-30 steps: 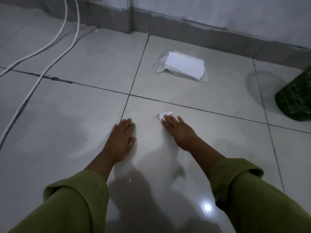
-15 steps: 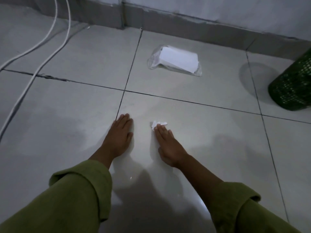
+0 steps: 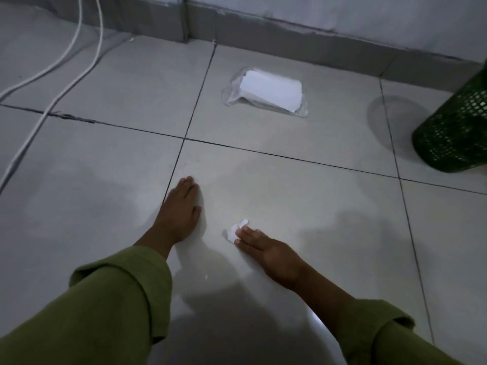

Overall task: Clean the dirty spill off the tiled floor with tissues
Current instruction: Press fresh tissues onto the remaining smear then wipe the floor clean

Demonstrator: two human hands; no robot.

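My right hand (image 3: 266, 252) lies flat on the glossy tiled floor (image 3: 303, 206), its fingertips pressing a small crumpled white tissue (image 3: 235, 229) against the tile. My left hand (image 3: 180, 210) rests palm down, fingers together, beside a dark grout line and holds nothing. A faint wet smear shows on the tile around the two hands. Farther off, a clear plastic pack of white tissues (image 3: 268, 92) lies on the floor near the wall.
A dark green mesh basket (image 3: 456, 130) stands at the right edge. Two white cables (image 3: 66, 61) run along the floor at the left. A grey skirting and wall (image 3: 290, 38) close off the far side.
My right hand has dragged the tissue back towards me, away from the grout line. My left hand stays planted in the same spot.
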